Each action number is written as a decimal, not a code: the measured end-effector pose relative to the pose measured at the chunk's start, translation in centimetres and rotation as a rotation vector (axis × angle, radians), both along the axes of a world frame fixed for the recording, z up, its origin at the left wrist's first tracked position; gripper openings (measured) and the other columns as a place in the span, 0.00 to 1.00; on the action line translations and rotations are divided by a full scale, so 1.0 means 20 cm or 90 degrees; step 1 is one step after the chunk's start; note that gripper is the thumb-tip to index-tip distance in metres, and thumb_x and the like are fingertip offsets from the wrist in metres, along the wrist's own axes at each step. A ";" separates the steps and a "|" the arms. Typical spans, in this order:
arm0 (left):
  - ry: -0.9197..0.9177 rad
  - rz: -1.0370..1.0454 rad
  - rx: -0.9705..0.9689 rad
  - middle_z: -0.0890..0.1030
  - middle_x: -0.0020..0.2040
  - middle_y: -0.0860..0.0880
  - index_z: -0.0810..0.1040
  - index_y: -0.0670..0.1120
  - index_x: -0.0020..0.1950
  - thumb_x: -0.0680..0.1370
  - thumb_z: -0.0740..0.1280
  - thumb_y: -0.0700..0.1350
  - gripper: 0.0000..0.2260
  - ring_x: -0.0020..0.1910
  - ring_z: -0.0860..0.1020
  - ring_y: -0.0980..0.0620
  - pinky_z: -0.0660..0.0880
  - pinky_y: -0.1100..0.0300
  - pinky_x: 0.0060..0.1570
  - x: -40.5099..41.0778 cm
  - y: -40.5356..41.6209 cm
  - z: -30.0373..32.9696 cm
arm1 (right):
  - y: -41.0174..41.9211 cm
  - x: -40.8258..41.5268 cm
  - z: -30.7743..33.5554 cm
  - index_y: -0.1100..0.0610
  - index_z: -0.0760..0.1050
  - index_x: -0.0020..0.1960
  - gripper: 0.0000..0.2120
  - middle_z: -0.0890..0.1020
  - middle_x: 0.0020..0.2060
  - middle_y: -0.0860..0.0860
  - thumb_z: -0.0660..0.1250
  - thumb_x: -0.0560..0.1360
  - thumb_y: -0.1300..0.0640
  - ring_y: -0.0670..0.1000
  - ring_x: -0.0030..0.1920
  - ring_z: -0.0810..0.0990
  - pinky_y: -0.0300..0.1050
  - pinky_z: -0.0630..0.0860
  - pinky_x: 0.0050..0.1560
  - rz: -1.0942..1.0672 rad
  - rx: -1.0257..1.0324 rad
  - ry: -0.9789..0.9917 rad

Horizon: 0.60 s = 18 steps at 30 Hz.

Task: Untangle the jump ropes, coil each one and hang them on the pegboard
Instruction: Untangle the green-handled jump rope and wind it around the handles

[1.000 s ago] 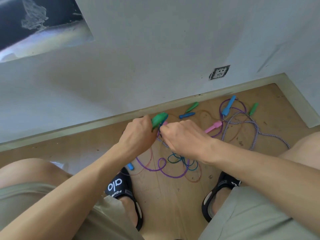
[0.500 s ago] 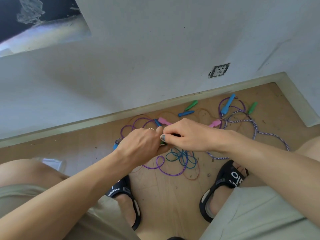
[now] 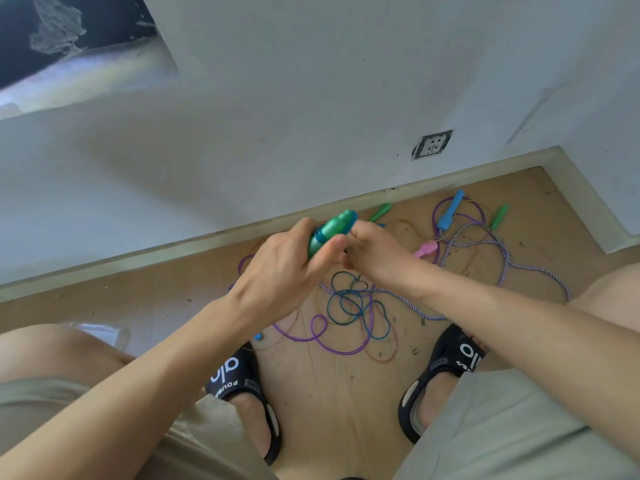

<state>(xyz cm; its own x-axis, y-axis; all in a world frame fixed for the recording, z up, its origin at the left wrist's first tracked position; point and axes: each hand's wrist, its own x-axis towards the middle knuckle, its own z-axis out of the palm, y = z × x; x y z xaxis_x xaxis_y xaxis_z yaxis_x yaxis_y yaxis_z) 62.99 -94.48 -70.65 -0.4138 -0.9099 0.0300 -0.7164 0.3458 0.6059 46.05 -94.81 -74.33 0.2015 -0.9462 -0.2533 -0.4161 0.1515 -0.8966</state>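
Wood floor (image 3: 339, 393) by a white wall, ropes (image 3: 353, 306) in a loose tangle between the feet. The green handle (image 3: 329, 232) is lifted above the pile, long axis tilted up-right, left hand (image 3: 280, 268) wrapped round it. Right hand (image 3: 375, 252) touches its cord end, fingers pinched, so it's nearer to pull the cord free.

Head view, steeply down, close
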 end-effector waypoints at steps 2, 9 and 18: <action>-0.003 0.093 0.084 0.75 0.29 0.53 0.68 0.47 0.42 0.81 0.56 0.62 0.19 0.29 0.72 0.57 0.63 0.64 0.28 0.02 -0.07 -0.03 | 0.03 0.04 -0.01 0.53 0.72 0.41 0.15 0.75 0.32 0.46 0.55 0.83 0.50 0.47 0.33 0.72 0.47 0.69 0.40 -0.004 -0.033 0.040; -0.062 0.111 0.143 0.77 0.37 0.50 0.68 0.49 0.55 0.82 0.56 0.61 0.16 0.35 0.75 0.51 0.68 0.54 0.32 0.09 -0.17 -0.15 | 0.04 0.02 0.05 0.61 0.73 0.42 0.17 0.78 0.33 0.53 0.59 0.82 0.50 0.50 0.35 0.74 0.49 0.70 0.38 0.055 -0.107 0.124; -0.204 -0.069 -0.059 0.76 0.35 0.48 0.65 0.50 0.58 0.82 0.53 0.62 0.16 0.33 0.76 0.44 0.70 0.52 0.32 0.13 -0.14 -0.23 | 0.00 -0.03 0.10 0.60 0.69 0.36 0.20 0.73 0.25 0.46 0.59 0.82 0.49 0.45 0.28 0.70 0.46 0.71 0.39 0.019 -0.058 0.057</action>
<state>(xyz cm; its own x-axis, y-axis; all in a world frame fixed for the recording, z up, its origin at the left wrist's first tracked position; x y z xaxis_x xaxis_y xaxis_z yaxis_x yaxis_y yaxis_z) 65.52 -97.36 -75.19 -0.5090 -0.8600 -0.0363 -0.8215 0.4728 0.3188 45.48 -94.85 -72.27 0.2102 -0.9600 -0.1851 -0.4984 0.0577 -0.8650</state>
